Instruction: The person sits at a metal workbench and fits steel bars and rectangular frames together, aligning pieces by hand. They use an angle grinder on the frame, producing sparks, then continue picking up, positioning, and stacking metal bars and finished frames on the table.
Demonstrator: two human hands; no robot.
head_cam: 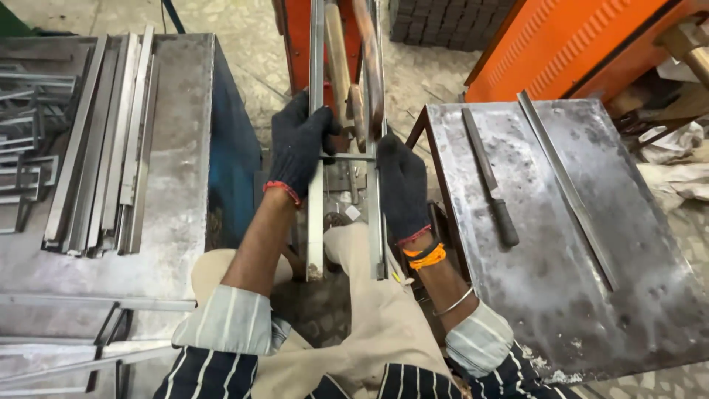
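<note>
At the far left, welded rectangular steel frames (22, 148) are seen lying on a grey metal table (177, 222), and just beside them a bundle of long flat steel strips (100, 148) is stacked lengthwise. Nearer the lower left corner, further steel bars (81, 303) are laid across the same table, and its blue side panel (233, 148) is seen at the right edge. In the middle, a ladder-like steel frame (347, 157) made of two long parallel bars joined by a short crosspiece is held upright above the person's lap. The left bar (316, 222) is gripped by the left hand (299, 144), which is closed around it in a dark knitted glove with a red cuff. The right bar (376, 222) is grasped by the right hand (402, 185), likewise gloved and closed, with orange thread and a metal bangle worn at the wrist. Behind the frame, an orange machine (295, 37) with wooden handles (338, 59) is visible. To the right, a second worn steel table (591, 295) is seen, on which a metal file with a dark handle (491, 177) and a long steel strip (565, 185) are laid well apart. An orange housing (583, 37) is seen at the upper right.
</note>
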